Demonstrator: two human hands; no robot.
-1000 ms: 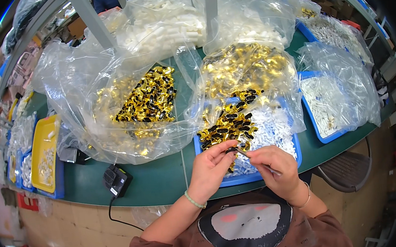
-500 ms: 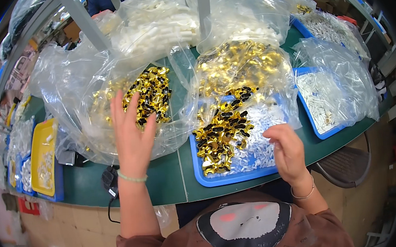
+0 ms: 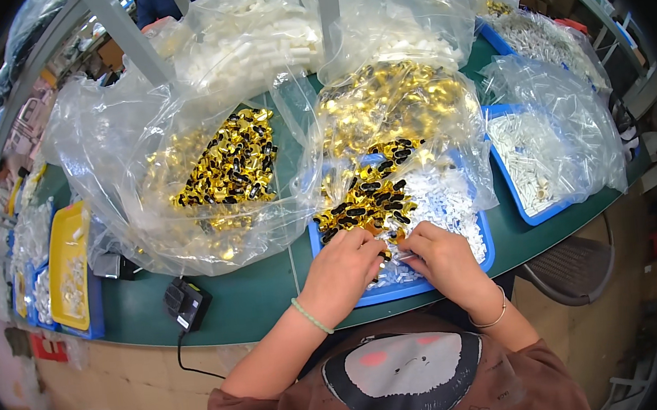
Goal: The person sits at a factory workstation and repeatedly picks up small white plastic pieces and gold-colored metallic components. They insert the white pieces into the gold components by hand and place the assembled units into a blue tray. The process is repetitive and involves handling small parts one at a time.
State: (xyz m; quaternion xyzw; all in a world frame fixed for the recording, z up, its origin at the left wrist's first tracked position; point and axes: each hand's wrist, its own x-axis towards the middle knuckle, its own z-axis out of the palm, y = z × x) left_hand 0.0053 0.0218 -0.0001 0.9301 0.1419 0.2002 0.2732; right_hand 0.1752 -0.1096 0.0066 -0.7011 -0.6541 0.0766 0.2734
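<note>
Both my hands are together over the near part of a blue tray (image 3: pixel 369 300). My left hand (image 3: pixel 341 273) is closed, its fingertips pinched beside a small gold-and-black piece; whether it grips that piece is too small to tell. Just to its right, my right hand (image 3: pixel 446 263) pinches a small whitish tube-like piece (image 3: pixel 407 255) between thumb and fingers. In the tray, gold-and-black pieces (image 3: pixel 371 199) lie heaped on the left. Small clear-white pieces (image 3: pixel 443 202) spread over the right side. Part of the tray's contents is hidden under my hands.
Plastic bags of gold-and-black pieces (image 3: pixel 237 158) and white parts (image 3: pixel 250 42) stand behind. A yellow tray (image 3: pixel 68 297) sits left, another blue tray (image 3: pixel 544 212) right. A black power adapter (image 3: pixel 186 304) lies at the table's front edge. Grey metal posts (image 3: pixel 328 15) rise at the back.
My left hand has come down from over the left bag, moving right to the tray, and its fingers have closed. My right hand has shifted left and down to meet it.
</note>
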